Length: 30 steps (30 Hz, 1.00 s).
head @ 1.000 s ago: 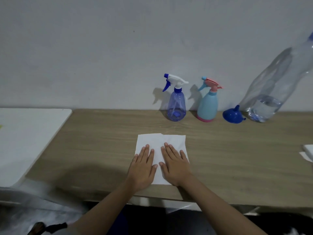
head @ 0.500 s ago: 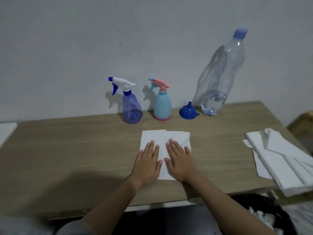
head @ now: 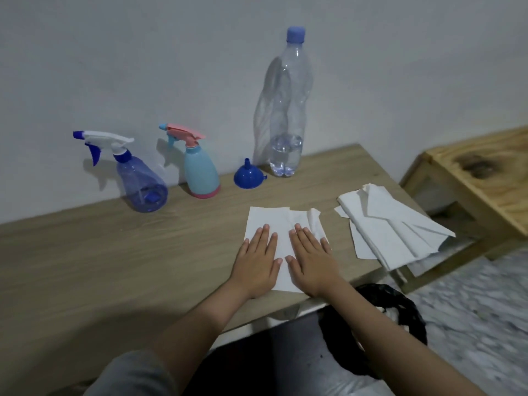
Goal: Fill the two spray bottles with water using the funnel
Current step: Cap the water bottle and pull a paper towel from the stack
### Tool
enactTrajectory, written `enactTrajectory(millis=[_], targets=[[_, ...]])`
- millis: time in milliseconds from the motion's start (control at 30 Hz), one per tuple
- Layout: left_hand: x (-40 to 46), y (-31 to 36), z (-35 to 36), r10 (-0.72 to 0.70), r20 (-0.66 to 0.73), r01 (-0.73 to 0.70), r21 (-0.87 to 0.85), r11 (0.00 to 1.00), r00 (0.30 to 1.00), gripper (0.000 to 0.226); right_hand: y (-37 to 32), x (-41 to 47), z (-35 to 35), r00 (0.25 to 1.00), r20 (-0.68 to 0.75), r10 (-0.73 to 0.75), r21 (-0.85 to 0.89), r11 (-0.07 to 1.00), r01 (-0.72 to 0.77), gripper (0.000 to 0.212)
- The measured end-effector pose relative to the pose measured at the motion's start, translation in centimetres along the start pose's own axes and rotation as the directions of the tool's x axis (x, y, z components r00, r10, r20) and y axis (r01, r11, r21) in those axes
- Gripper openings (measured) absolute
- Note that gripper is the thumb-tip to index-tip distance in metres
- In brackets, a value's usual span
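A clear blue spray bottle (head: 141, 182) with a white and blue trigger stands at the back of the wooden table (head: 100, 252). Right of it stands a light-blue spray bottle (head: 201, 174) with a pink trigger. A blue funnel (head: 248, 175) lies mouth down beside it. A tall clear water bottle (head: 287, 110) with a blue cap holds a little water. My left hand (head: 255, 262) and my right hand (head: 310, 261) lie flat, side by side, on a white paper towel (head: 274, 221), holding nothing.
A stack of white paper towels (head: 391, 227) hangs over the table's right edge. A black bin bag (head: 400, 310) sits below the front edge. A light wooden stool (head: 480, 178) stands at the right. The wall rises directly behind the bottles.
The view has swung to the right and tilted, bringing the whole water bottle, the towel stack and the stool into sight. Both hands stay flat on the paper towel.
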<state>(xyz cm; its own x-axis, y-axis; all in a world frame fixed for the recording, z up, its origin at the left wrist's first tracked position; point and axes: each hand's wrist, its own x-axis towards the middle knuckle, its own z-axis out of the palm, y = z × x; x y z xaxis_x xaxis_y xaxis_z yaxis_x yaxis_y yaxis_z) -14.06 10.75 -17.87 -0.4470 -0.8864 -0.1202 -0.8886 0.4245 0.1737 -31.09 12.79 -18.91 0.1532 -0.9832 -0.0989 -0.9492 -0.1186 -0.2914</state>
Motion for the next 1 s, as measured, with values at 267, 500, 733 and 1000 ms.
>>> enactTrajectory(millis=[267,500,733,1000], targets=[[-3.5,-1.0,1.1,0.123,0.004,-0.123,-0.006,0.992,0.992,0.075,-3.0,-3.9,1.8,0.987,-0.076,0.138,-0.009,0.99,-0.14,0.073],[-8.9,-5.3,1.6,0.169,-0.106,-0.17,-0.003,0.985,0.98,0.067,-9.1,-6.5,4.2,0.98,-0.113,0.165,0.013,0.986,-0.164,0.075],[-14.8,-8.6,2.4,0.099,-0.184,-0.1,0.003,0.995,0.978,0.059,-14.0,-8.2,6.0,0.994,-0.094,0.051,0.031,0.998,-0.049,0.075],[-19.0,-4.5,4.1,-0.261,-0.442,-0.056,-0.587,0.808,0.858,0.037,-13.5,-10.8,5.7,0.932,-0.287,-0.22,0.302,0.903,0.306,0.031]])
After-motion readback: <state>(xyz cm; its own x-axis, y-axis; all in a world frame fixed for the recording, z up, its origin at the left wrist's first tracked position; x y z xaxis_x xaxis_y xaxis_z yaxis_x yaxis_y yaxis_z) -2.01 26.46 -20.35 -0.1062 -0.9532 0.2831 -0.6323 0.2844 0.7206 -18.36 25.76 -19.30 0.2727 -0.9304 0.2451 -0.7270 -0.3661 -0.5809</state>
